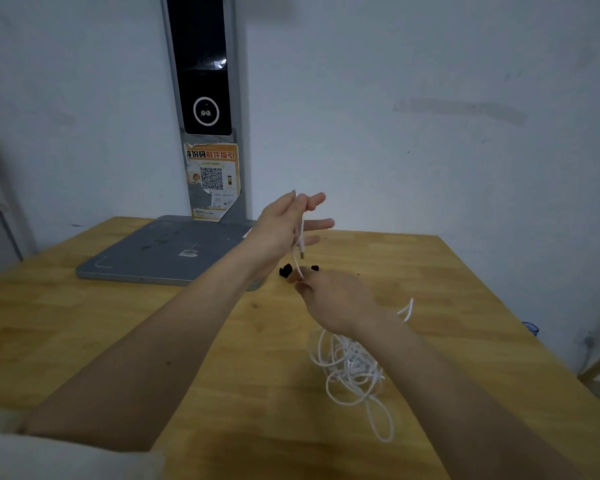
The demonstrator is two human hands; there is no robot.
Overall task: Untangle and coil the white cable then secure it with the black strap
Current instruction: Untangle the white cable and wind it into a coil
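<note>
Along the back edge of the wooden table [125, 327], toward its left corner, stands a grey kiosk [201, 133] on a flat base, a torn orange notice stuck to its post. Nearer you, toward the right edge, most of the white cable [352, 368] lies in a loose, knotted heap, partly under your right forearm. Your left hand [284, 230] is raised above the middle of the table, holding one end of the cable between thumb and fingers, the other fingers spread; the plug hangs just below it. Your right hand [333, 299] pinches the same strand a little lower, fingertips closed on it. The black strap [286, 271] lies on the table just beyond your right hand, partly hidden behind it.

The risk is in the heap: if you draw the strand upward quickly, the loops will likely cinch into a tighter knot, or the whole tangle may drag toward the edge. Your right forearm could also sweep loops along with it, and either hand may knock the strap out of easy reach.
</note>
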